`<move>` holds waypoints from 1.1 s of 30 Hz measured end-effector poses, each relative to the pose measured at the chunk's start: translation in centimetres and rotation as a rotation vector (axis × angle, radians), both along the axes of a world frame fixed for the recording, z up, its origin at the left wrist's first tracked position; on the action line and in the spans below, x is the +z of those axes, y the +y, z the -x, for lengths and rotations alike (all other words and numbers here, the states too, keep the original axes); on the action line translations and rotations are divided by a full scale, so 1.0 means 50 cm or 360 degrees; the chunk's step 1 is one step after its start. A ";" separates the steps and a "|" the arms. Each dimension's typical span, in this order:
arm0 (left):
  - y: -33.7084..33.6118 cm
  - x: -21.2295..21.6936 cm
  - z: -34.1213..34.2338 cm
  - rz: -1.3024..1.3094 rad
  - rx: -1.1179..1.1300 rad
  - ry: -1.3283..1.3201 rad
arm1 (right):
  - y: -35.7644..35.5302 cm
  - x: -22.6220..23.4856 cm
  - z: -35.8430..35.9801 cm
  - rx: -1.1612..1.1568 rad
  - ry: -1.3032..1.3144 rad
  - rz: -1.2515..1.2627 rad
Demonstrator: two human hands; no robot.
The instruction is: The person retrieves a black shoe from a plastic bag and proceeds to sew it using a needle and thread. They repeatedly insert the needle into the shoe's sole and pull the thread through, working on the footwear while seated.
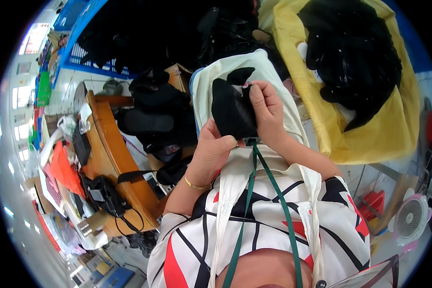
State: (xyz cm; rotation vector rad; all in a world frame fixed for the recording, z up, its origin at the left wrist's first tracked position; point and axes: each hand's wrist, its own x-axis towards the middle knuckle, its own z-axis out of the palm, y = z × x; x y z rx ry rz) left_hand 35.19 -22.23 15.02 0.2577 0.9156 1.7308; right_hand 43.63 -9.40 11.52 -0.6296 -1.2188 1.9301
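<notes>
A soft black cloth piece (232,111), shaped like a shoe upper, is held up over my lap between both hands. My left hand (213,148) grips its lower left edge, with the thumb lying along the bottom. At the upper right edge, my right hand (269,108) pinches it between thumb and fingers, next to a small light and reddish patch. A dark flap stands up at the top of the piece. Behind it lies a white cloth (204,91) draped over a padded surface. The fingers behind the piece are partly hidden.
On the right, a yellow cloth-lined container (369,144) holds a heap of black pieces (355,53). Black shoes (151,120) are piled at left beside a wooden table (108,149) carrying a black bag (103,194). A blue crate (72,53) stands far left; a fan (410,216), lower right.
</notes>
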 end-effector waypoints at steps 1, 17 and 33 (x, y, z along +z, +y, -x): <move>0.005 0.006 -0.004 0.0078 0.0003 0.0051 | 0.000 -0.001 0.000 -0.0020 0.0000 -0.0051; 0.032 0.050 0.075 0.0297 -0.0454 0.0511 | 0.021 -0.031 0.019 0.0108 0.0193 0.0322; -0.063 -0.057 0.137 0.1190 -0.0865 0.1648 | 0.062 -0.106 -0.055 0.0322 -0.0376 0.0016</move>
